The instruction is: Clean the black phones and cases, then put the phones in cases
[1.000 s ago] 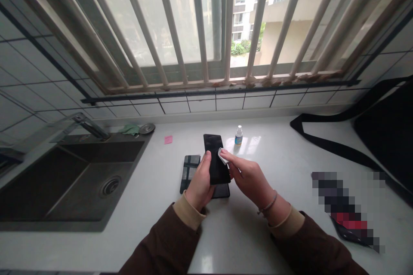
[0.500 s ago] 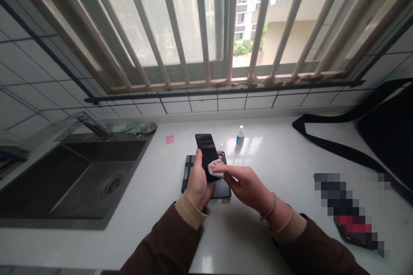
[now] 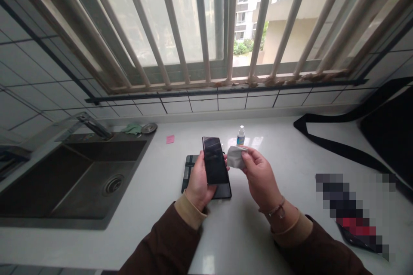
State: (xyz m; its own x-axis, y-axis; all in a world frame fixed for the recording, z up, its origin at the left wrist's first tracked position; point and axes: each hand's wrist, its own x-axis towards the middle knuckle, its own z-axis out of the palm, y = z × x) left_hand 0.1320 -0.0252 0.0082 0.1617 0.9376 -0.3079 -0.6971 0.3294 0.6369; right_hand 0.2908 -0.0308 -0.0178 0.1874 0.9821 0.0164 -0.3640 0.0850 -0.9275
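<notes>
My left hand is wrapped round a black smartphone, its dark glossy face turned up toward me. Just right of the phone, my right hand pinches a pale grey cloth between thumb and fingers; the cloth is apart from the screen. Beneath the phone, a dark flat device lies on the counter, with a second black-edged one beside or over it, both partly hidden. Behind the cloth stands a small white-capped bottle with a blue label, its lower part covered.
A steel sink with a faucet is set into the white counter on the left. A pink sticky note lies near the back. On the right are a black strap and a blurred-out dark object. A barred window rises behind.
My right hand has lifted the cloth off the phone, moved right and turned over. The phone has shifted slightly right, and its face is more turned toward me.
</notes>
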